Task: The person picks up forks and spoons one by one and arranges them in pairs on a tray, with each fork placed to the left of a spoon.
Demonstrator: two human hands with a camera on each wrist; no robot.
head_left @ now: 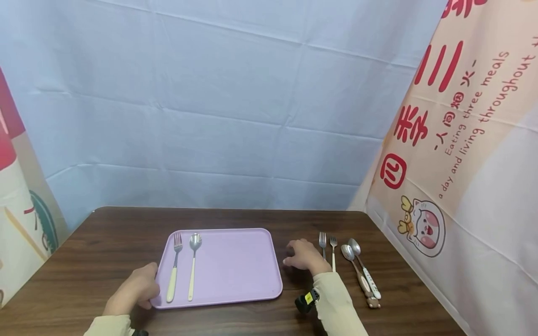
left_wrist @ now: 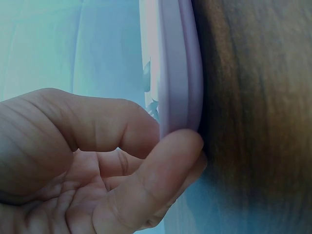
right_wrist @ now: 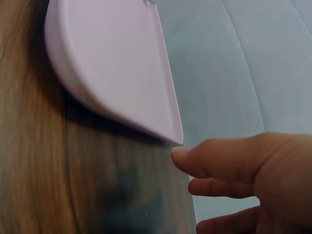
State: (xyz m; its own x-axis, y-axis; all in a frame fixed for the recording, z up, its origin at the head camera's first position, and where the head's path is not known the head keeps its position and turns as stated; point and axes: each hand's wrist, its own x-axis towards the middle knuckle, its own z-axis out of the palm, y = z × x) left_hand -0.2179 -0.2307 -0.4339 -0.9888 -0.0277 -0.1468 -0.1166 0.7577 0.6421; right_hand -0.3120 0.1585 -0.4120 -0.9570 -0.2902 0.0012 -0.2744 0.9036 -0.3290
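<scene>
A lilac tray [head_left: 235, 266] lies flat on the table, with a fork [head_left: 173, 280] and a spoon [head_left: 192, 275] side by side on its left part, both with pale handles. My left hand [head_left: 135, 288] grips the tray's left edge near the front corner; in the left wrist view, thumb and fingers [left_wrist: 173, 156] meet at the lilac rim [left_wrist: 180, 73]. Just beyond the tray's right side is my right hand [head_left: 304, 256], loosely bent and holding nothing. The right wrist view has its fingertips [right_wrist: 181, 158] close to the tray [right_wrist: 122, 53]; whether they touch cannot be told.
Right of the right hand lie two more forks, one silver [head_left: 322, 240] and one white-handled [head_left: 334, 252], partly behind the sleeve. Farther right are a brown-handled spoon [head_left: 361, 280] and a white-patterned one [head_left: 370, 280]. Cloth [head_left: 218, 107] hangs behind the brown table [head_left: 126, 233].
</scene>
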